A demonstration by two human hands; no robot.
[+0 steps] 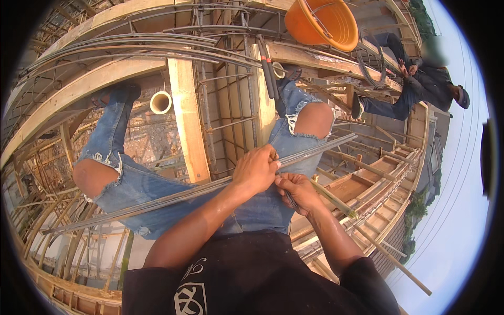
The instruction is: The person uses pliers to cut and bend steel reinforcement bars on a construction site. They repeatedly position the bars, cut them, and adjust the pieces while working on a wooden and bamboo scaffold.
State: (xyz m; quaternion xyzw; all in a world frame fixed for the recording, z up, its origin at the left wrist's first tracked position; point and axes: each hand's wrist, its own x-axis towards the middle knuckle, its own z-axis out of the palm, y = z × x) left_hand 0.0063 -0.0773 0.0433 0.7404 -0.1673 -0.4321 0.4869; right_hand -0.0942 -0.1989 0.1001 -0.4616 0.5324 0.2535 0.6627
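A bundle of thin grey steel rods (173,198) lies slantwise across my lap, over both thighs of the ripped jeans. My left hand (256,169) is closed on the bundle near its middle, fingers curled over the rods. Just to its right, my right hand (299,192) is closed in a pinch. A short piece of dark wire (291,201) sticks out below its fingers; the rest is hidden in the grip. The fingertips of both hands nearly meet at the rods.
A long-handled cutter (269,71) leans by the rebar cage ahead. Long steel bars (131,44) lie at upper left. An orange bucket (336,26) and a wire coil (371,65) are at upper right, near a seated co-worker (428,81). Open timber formwork (362,176) drops below me.
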